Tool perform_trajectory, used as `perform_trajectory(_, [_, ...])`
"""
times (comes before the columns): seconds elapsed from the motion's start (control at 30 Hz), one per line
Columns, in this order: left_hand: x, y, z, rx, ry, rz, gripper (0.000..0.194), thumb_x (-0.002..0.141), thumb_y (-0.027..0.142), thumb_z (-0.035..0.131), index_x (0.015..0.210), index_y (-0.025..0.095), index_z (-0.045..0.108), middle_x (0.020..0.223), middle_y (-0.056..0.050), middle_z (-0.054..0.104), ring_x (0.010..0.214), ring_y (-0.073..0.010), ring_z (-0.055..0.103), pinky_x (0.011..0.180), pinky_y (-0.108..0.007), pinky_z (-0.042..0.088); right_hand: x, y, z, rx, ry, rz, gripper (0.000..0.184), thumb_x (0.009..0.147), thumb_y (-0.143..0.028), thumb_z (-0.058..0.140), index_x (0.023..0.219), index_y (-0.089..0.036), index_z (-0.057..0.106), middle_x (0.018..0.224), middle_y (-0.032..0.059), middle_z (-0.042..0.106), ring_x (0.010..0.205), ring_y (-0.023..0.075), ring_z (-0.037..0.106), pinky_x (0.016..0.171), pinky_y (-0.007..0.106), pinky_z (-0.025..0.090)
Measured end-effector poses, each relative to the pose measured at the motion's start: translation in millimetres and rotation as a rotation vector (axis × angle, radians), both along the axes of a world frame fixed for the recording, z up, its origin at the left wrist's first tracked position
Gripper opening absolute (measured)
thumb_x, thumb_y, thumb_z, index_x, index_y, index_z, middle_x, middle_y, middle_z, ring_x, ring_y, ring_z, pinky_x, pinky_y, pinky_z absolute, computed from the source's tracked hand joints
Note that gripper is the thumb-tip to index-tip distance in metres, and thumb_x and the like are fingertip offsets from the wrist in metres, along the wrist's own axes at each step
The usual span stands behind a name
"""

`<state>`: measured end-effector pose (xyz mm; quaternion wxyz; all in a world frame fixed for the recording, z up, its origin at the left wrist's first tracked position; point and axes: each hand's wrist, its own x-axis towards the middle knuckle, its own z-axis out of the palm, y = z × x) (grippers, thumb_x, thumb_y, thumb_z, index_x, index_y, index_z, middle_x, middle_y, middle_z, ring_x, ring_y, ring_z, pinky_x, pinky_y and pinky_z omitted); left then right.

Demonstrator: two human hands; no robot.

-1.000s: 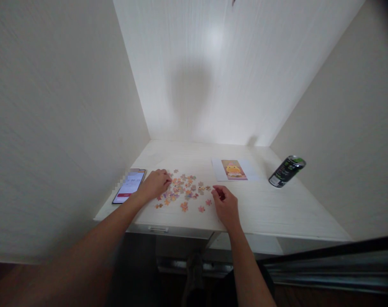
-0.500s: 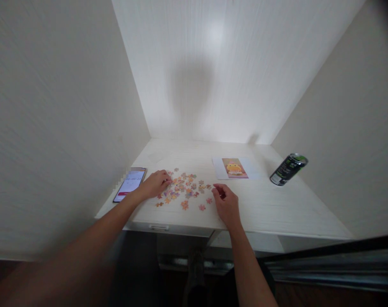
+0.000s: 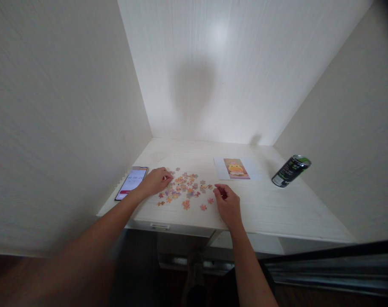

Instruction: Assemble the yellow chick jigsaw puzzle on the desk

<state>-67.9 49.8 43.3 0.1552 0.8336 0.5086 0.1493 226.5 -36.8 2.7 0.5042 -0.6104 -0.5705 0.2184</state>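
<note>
Head view: from my remote station I see the puzzle pieces [image 3: 186,205] scattered on the white tabletop [image 3: 277,213], between the left hand [image 3: 154,182] and the right hand [image 3: 228,204]. Fingers on both are curled; I cannot tell whether either pinches a piece. I judge the pieces light, stiff, thin, best taken by opposite edges. The phone [image 3: 130,184] borders the left hand; the tabletop's front edge lies near; rightward, its surface extends toward the can [image 3: 290,172].
</note>
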Motion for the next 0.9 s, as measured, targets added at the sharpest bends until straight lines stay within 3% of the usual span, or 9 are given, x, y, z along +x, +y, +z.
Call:
perform_trajectory(0.17, [-3.3, -29.3, 11.5, -0.086, -0.002, -0.081, 0.028, 0.089, 0.045, 0.061, 0.095, 0.020, 0.073, 0.087, -0.003, 0.064, 0.077, -0.0135, 0.056, 0.071, -0.026, 0.039, -0.1, 0.2, 0.9, -0.006, -0.006, 0.011, 0.033, 0.090, -0.041, 0.054, 0.099, -0.016, 0.072, 0.084, 0.0091, 0.074, 0.070, 0.0209, 0.064, 0.068, 0.034, 0.049])
perform_trajectory(0.3, [-6.0, -41.6, 9.3, -0.089, 0.030, -0.110, 0.018, 0.089, 0.032, 0.061, 0.096, 0.021, 0.073, 0.085, -0.002, 0.061, 0.077, -0.0131, 0.054, 0.073, -0.027, 0.036, 0.3, 0.7, 0.7, -0.013, -0.011, 0.016, 0.032, 0.089, -0.040, 0.054, 0.100, -0.016, 0.072, 0.084, 0.0095, 0.074, 0.069, 0.0212, 0.064, 0.068, 0.034, 0.049])
perform_trajectory(0.43, [-4.8, -46.0, 8.1, -0.057, 0.031, -0.126, 0.023, 0.094, 0.031, 0.052, 0.093, 0.020, 0.072, 0.084, -0.003, 0.060, 0.079, -0.0143, 0.054, 0.076, -0.029, 0.035, 0.6, 0.8, -0.4, -0.016, -0.015, 0.017, 0.032, 0.089, -0.040, 0.054, 0.100, -0.016, 0.072, 0.085, 0.0097, 0.075, 0.071, 0.0218, 0.065, 0.069, 0.035, 0.049])
perform_trajectory(0.57, [-5.1, -47.9, 5.5, -0.028, -0.025, -0.064, 0.030, 0.096, 0.033, 0.046, 0.097, 0.016, 0.071, 0.091, -0.005, 0.064, 0.080, -0.0151, 0.055, 0.076, -0.029, 0.036, 0.8, 0.7, -1.5, -0.016, -0.015, 0.012, 0.032, 0.089, -0.041, 0.054, 0.101, -0.016, 0.072, 0.084, 0.0090, 0.074, 0.070, 0.0215, 0.064, 0.069, 0.035, 0.049])
perform_trajectory(0.77, [-12.3, -47.5, -0.3, -0.085, -0.177, 0.047, 0.027, 0.090, 0.035, 0.053, 0.101, 0.017, 0.070, 0.091, -0.003, 0.067, 0.077, -0.0132, 0.059, 0.072, -0.026, 0.042, 0.7, 0.2, -1.0, -0.014, -0.013, 0.001, 0.034, 0.089, -0.042, 0.053, 0.101, -0.016, 0.072, 0.084, 0.0096, 0.074, 0.070, 0.0216, 0.064, 0.069, 0.035, 0.050])
perform_trajectory(0.9, [-25.1, -51.8, 3.6, -0.129, -0.253, 0.149, 0.038, 0.087, 0.047, 0.056, 0.105, 0.017, 0.070, 0.094, -0.004, 0.069, 0.076, -0.0145, 0.061, 0.070, -0.027, 0.044, 0.7, -0.2, -0.4, -0.011, -0.013, 0.006, 0.034, 0.090, -0.042, 0.052, 0.101, -0.016, 0.072, 0.086, 0.0100, 0.075, 0.071, 0.0218, 0.064, 0.069, 0.035, 0.050])
